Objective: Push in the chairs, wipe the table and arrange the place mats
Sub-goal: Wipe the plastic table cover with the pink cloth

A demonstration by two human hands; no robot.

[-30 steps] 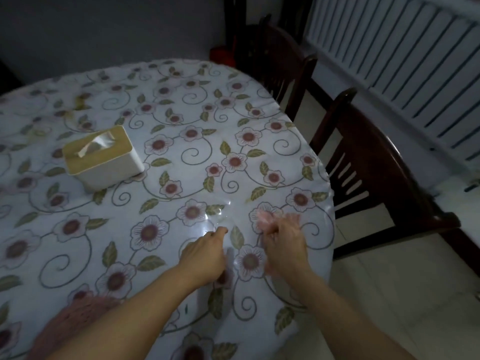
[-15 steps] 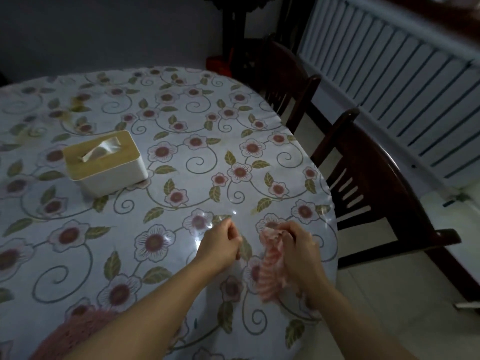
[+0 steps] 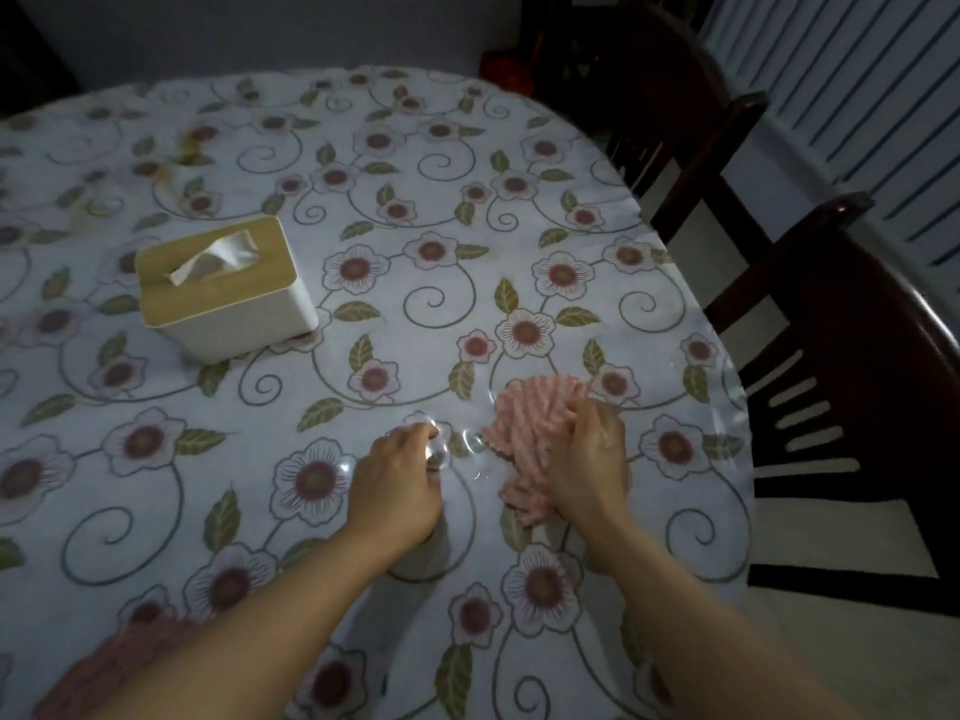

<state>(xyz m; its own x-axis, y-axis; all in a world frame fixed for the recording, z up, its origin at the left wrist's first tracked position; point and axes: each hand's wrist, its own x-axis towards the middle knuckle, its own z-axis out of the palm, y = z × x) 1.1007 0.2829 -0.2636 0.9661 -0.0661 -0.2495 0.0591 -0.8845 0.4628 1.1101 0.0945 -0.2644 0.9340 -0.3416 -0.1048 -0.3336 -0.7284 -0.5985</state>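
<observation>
The round table (image 3: 519, 210) carries a flowered cloth under a clear plastic cover. A pink striped cloth (image 3: 530, 423) lies bunched on it near the right edge. My right hand (image 3: 587, 459) grips that cloth from behind, fingers curled into it. Just to its left, my left hand (image 3: 400, 480) has curled fingertips pinching the clear cover, which puckers and glints there. Two dark wooden chairs stand at the table's right side, the near chair (image 3: 857, 366) and the far chair (image 3: 670, 96), both drawn back a little from the edge.
A white tissue box (image 3: 223, 288) with a wooden lid sits left of centre. A second pink textile (image 3: 119, 662) lies at the near left edge under my left forearm. A white radiator (image 3: 857, 85) runs along the wall behind the chairs.
My right hand has brought the pink cloth down and spread it flatter on the table. The left hand stays pinching beside it. The view has shifted slightly.
</observation>
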